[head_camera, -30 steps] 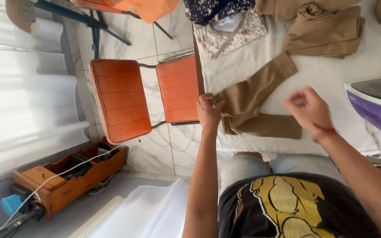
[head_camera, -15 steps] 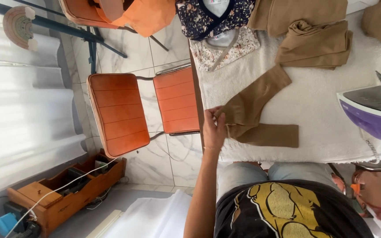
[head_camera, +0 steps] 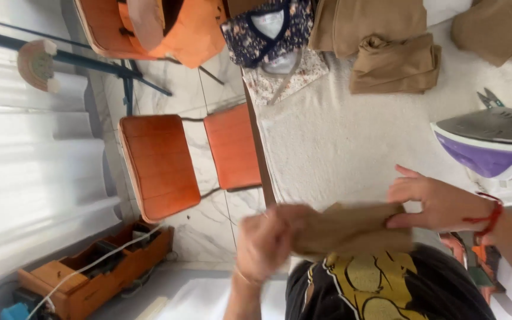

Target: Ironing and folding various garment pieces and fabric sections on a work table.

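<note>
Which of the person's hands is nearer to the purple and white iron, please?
The right hand. It holds one end of the brown folded cloth just below and left of the iron. The left hand grips the cloth's other end, much farther away.

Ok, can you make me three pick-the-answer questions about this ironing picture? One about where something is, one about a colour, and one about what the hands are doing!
1. Where is the iron?
A. on the white table cover, by the right hand
B. on the orange chair
C. on the floor

2. What colour is the chair by the table?
A. blue
B. orange
C. green

3. What are the hands doing?
A. resting empty
B. both holding the brown cloth
C. holding the iron

Answers: 1 A, it sits on the table cover. 2 B, its seat is orange. 3 B, the left hand and right hand both have a grip on the brown cloth.
</note>
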